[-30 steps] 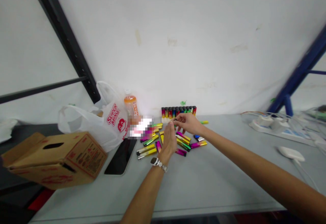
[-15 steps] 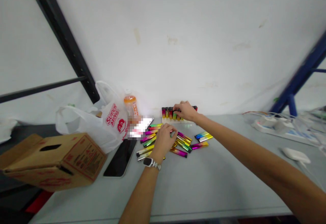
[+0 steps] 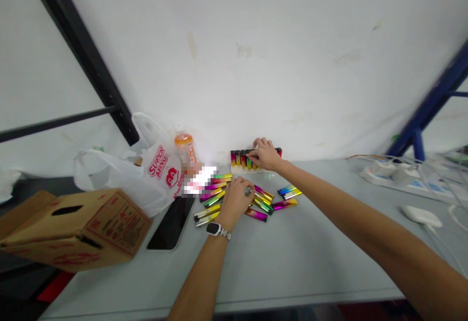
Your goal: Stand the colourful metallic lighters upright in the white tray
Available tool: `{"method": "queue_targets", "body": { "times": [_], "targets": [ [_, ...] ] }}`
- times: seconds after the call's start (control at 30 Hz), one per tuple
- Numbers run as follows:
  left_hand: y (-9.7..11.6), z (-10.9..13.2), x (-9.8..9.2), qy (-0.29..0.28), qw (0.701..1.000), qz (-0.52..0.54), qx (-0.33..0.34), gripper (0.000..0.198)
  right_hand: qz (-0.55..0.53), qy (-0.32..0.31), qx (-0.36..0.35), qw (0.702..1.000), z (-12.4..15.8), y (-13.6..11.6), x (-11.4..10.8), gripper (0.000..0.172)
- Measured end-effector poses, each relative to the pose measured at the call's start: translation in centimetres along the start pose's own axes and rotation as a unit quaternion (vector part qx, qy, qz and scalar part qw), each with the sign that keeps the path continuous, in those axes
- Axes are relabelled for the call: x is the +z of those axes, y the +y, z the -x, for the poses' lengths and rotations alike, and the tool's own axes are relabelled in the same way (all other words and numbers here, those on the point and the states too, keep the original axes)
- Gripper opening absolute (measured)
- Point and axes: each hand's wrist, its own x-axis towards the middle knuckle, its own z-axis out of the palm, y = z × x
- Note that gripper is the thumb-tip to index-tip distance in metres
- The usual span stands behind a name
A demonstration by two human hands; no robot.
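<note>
The left hand (image 3: 236, 198) lay palm down, fingers curled, on the heap of loose lighters (image 3: 263, 205), which were scattered flat on the grey counter (image 3: 292, 262) a little way out from the wall. Whether those fingers actually gripped one of the lighters could not be told. A watch (image 3: 218, 231) sat on that wrist. The right hand (image 3: 265, 155) reached farther, to the row of upright lighters (image 3: 240, 158) that stood side by side at the far edge of the counter, against the white wall (image 3: 256, 43). Its fingers were bent over the tops of the right part of the row and touched them, but it was too small to tell whether they pinched a lighter. The two hands were near each other but apart, the right one beyond the left. To the left of the heap a dark phone (image 3: 171, 223) lay flat, and farther left a cardboard box (image 3: 80, 228) rested tilted at the near edge. Behind the box slumped a white plastic bag (image 3: 146, 175) with red print, and an orange bottle (image 3: 184, 146) stood beside it near the wall. Far right, a white power strip (image 3: 402, 182) with cables lay on the counter.
</note>
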Motion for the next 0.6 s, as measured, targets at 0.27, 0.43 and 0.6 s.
{"method": "queue_targets", "body": {
  "times": [0.27, 0.43, 0.6],
  "targets": [
    [-0.2, -0.1, 0.1, 0.006, 1.0, 0.003, -0.01, 0.017, -0.019, 0.006, 0.043, 0.999, 4.4, -3.6, -0.8, 0.038],
    [0.2, -0.1, -0.2, 0.02, 1.0, -0.003, -0.019, 0.018, -0.054, -0.111, 0.111, 0.986, 8.0, -3.7, 0.4, 0.031],
    [0.3, -0.1, -0.2, 0.028, 0.999, -0.006, -0.019, 0.018, -0.112, -0.136, 0.122, 0.977, 9.2, -2.7, 1.3, 0.024]
  ]
}}
